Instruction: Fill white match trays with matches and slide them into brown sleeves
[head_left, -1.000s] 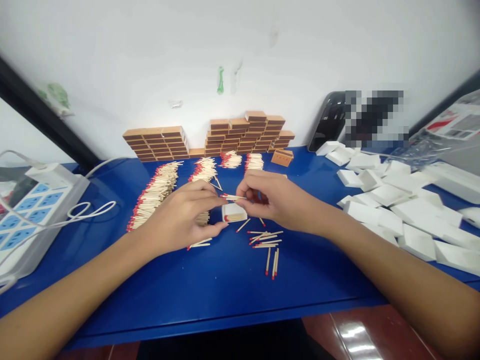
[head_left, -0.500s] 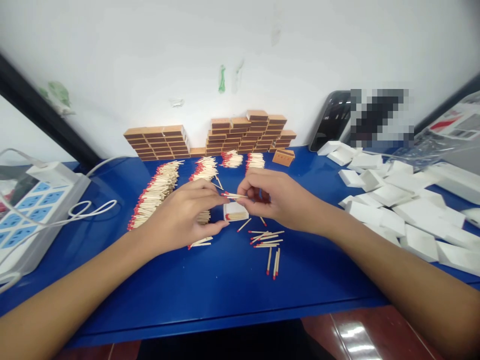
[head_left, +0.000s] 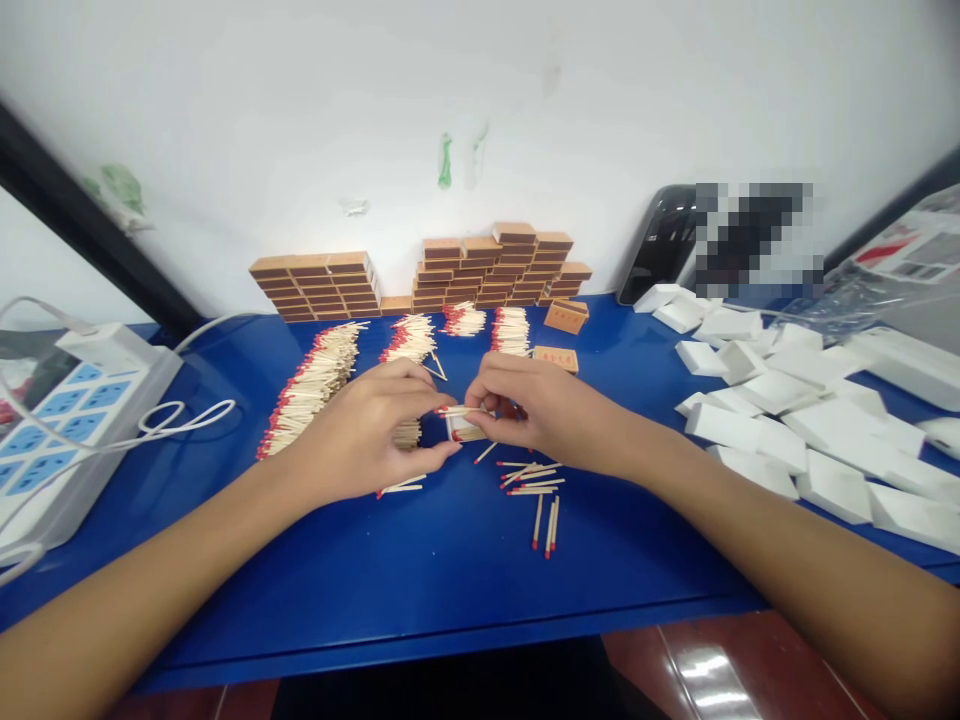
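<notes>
Between my hands a small white tray [head_left: 452,425] lies on the blue table, with red-tipped matches in it, partly covered by my fingers. My right hand [head_left: 525,405] pinches matches over the tray, their red heads pointing left. At the tray's left side, my left hand [head_left: 382,425] has thumb and index finger spread, the fingertips beside the tray and the match heads. Loose matches [head_left: 534,478] lie in front of my right hand, and a few more [head_left: 405,485] lie below my left hand. Behind my right hand is an orange matchbox cover [head_left: 556,359].
Matchboxes are stacked [head_left: 319,285] at the wall, with a taller stack [head_left: 495,265] beside them. Match piles [head_left: 311,390] stand left and behind my hands. White trays [head_left: 787,390] cover the right side. A power strip [head_left: 67,430] with cables sits left; a dark device [head_left: 660,245] leans at the back.
My right hand has moved slightly left and down, bringing the matches to the tray. The orange cover behind it has come into view. My left hand has hardly moved.
</notes>
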